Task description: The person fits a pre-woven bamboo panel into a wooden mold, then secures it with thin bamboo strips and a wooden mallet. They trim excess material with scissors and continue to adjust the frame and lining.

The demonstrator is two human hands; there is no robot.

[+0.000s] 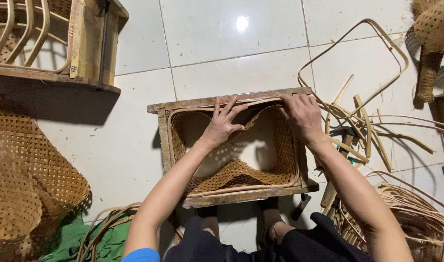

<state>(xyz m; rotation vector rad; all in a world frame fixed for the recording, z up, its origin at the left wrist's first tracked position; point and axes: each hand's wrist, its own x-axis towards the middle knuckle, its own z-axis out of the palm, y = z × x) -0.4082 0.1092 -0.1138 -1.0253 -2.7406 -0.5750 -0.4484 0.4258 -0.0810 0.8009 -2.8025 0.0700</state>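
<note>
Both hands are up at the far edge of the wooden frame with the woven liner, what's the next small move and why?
Probably press the woven liner flat against the far rail of the wooden frame. Between the left hand and right hand, the rim still bows inward, away from the wood, while elsewhere it hugs the frame.

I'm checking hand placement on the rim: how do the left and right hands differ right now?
The left hand lies spread, fingers fanned, near the middle of the wooden frame's far edge, pressing the woven bamboo basket rim; the right hand is curled, fingers bent over the rim at the far right corner. The left forearm comes in diagonally; the right runs out to the lower right. Both hands are bare and touch the same far rim.
</note>
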